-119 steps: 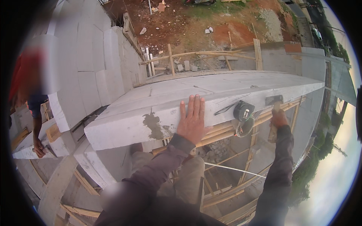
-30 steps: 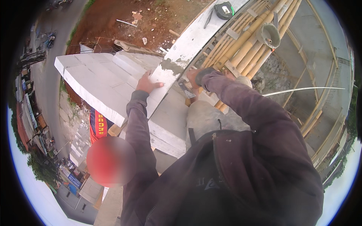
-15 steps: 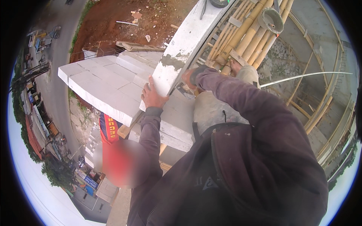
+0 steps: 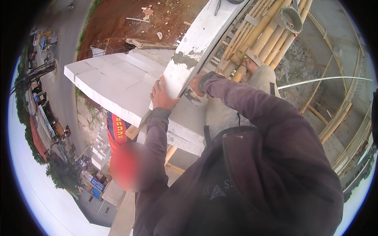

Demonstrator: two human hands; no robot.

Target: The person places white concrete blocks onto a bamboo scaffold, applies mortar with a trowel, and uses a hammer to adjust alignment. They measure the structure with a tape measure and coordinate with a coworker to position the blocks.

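A long white lightweight block wall runs away from me, with a grey mortar patch on its top. My left hand lies on the near end of that wall, fingers stretched out and thumb apart. Against the wall's right side is my right hand, its fingers curled closed. Just below it shows a flat, grey, blade-like piece; whether the hand grips it is hidden. Left of the wall, pale blocks are stacked side by side.
Bamboo poles form a scaffold at the right, bearing a mortar-smeared bucket and a bare foot. A person in a red cap is below left. Beyond the blocks the drop reaches a road.
The whole view has shifted slightly to the right. Both hands keep their places at the wall's near end, with only slight movement.
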